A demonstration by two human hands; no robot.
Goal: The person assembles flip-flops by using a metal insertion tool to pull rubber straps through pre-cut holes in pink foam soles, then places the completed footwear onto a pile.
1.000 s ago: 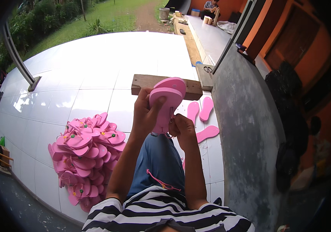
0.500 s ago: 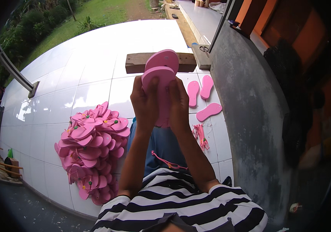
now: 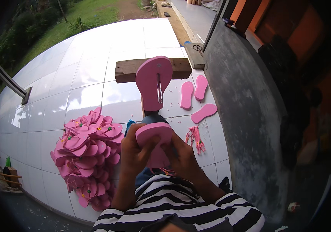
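Close to my body, my left hand [image 3: 135, 151] and my right hand [image 3: 182, 157] grip a pink flip-flop sole [image 3: 154, 132] from both sides, thumbs on its upper face. A second pink sole [image 3: 147, 79] rests on the wooden stand [image 3: 126, 70] in front of me, with a thin, pale looped tool [image 3: 159, 91] at its middle. Below the held sole, a pink strap [image 3: 167, 172] shows near my lap, partly hidden; whether it is joined to the sole I cannot tell.
A big heap of pink flip-flops [image 3: 84, 154] lies on the white tiles at my left. To the right are several loose soles [image 3: 204, 113] and a bundle of pink straps [image 3: 197, 140]. Scissors [image 3: 198, 48] lie on a ledge beside the grey wall [image 3: 246, 116].
Both hands have drawn the held sole back toward my body, away from the stand. The sole on the stand and its looped tool have come into clear view.
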